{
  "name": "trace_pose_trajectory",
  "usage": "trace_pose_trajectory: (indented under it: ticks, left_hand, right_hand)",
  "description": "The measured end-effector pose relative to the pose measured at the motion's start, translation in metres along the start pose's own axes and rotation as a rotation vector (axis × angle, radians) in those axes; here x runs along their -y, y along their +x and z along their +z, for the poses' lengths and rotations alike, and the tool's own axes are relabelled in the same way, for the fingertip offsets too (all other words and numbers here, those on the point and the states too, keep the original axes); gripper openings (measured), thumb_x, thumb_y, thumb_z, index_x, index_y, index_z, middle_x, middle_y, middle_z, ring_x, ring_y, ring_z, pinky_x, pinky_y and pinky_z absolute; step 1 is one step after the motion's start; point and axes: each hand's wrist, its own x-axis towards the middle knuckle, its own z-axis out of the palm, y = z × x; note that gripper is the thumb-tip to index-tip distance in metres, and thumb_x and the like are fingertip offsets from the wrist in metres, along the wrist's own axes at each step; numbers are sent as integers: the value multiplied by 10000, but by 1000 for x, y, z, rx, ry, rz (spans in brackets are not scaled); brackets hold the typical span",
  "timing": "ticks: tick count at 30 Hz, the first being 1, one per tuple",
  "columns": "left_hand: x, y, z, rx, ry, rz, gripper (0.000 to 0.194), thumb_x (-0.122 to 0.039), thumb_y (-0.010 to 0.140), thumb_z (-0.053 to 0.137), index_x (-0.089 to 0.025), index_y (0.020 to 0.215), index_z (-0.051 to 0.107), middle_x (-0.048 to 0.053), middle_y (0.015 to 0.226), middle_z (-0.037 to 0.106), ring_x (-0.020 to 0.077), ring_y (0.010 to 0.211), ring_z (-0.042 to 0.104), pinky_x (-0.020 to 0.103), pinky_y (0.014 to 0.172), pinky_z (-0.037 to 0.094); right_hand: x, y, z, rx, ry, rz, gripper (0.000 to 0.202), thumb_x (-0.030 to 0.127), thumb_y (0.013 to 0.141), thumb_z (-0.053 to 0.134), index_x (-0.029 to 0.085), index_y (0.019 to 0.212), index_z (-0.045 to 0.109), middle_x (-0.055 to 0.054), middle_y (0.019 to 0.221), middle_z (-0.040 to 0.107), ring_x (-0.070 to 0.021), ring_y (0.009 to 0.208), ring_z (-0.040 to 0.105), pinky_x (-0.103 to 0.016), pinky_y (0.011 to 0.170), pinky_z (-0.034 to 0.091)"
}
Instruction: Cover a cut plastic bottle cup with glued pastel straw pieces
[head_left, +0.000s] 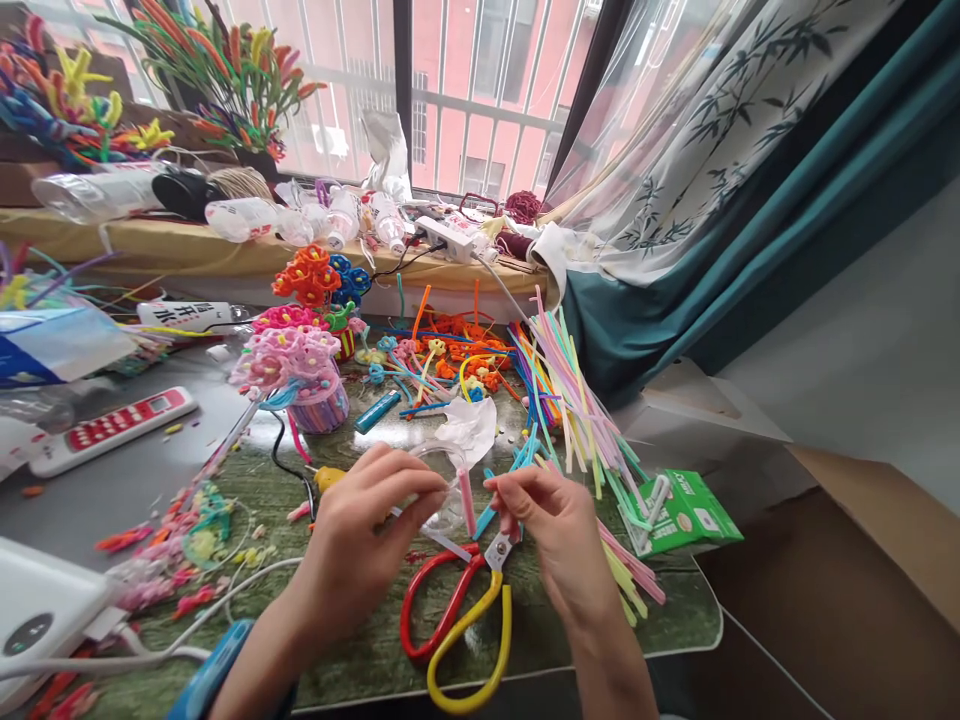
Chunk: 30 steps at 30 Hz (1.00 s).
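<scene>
The left hand point(371, 515) hangs with thumb and fingertips close together, though whether they pinch anything cannot be told; just beside them, between the hands, is a short, fuzzy-looking pink stick point(466, 503), its long axis running near to far, far end leaning slightly left. Nearer lie metal scissors with red and yellow looped handles point(493, 588), pivot end pointing away. The right hand point(559, 525) brings thumb and forefinger together on something too small to tell. The step looks like fine fingertip work, calling for steady, light pinching.

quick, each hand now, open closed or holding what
Left hand: loosely curled; cannot tell whether it holds anything.
Right hand: pinched closed; anything held is unclear.
</scene>
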Motion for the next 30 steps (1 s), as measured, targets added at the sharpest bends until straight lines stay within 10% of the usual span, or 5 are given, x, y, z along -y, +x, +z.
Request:
trace_pose_trajectory:
  ticks: [8, 15, 30]
  left_hand:
    - [19, 22, -6, 325, -628, -531, 265, -387, 815, 670, -142, 716, 685, -9, 628, 572, 111, 589, 469, 202, 503, 354]
    - [32, 42, -5, 340, -647, -512, 243, -368, 784, 698, -130, 737, 715, -4, 620, 600, 114, 601, 495, 202, 548, 368]
    - [51, 31, 3, 265, -689, -536, 259, -384, 785, 707, -136, 714, 698, -11, 597, 569, 102, 569, 466, 195, 515, 355]
  right_hand:
    - [35, 41, -5, 323, -331, -150, 280, 449, 758, 757, 169, 770, 763, -19, 737, 674, -101, 584, 526, -223, 514, 392]
    - [39, 67, 2, 582, -276, 35, 374, 516, 740, 745, 157, 634, 723, 71, 415, 450, -50, 379, 348, -195, 378, 231]
    - [26, 69, 10, 569, -244, 65, 331, 443, 643, 825, 146, 631, 679, 59, 516, 496, -54, 471, 375, -198, 433, 261]
